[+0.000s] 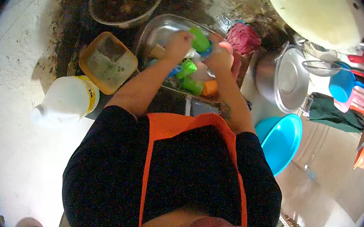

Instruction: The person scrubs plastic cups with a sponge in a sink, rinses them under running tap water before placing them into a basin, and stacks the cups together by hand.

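Both hands are over a metal sink basin (148,34). My left hand (179,46) is closed at the left edge of a bright green plastic piece (198,39), whose exact kind I cannot make out. On its other side, my right hand (218,59) curls round the piece's lower end, where something dark blue (206,51) shows. Below the hands, in the basin, are another green piece (188,68), a larger green item (191,86) and an orange item (210,88). The fingertips are partly hidden and blurred.
Left of the basin stand a yellowish square tub (106,84) and a white jug (66,99); a clear round bowl (147,17) is behind. To the right are a crumpled pink cloth (243,39), a large lidded metal pot (292,81) and a turquoise basin (283,142).
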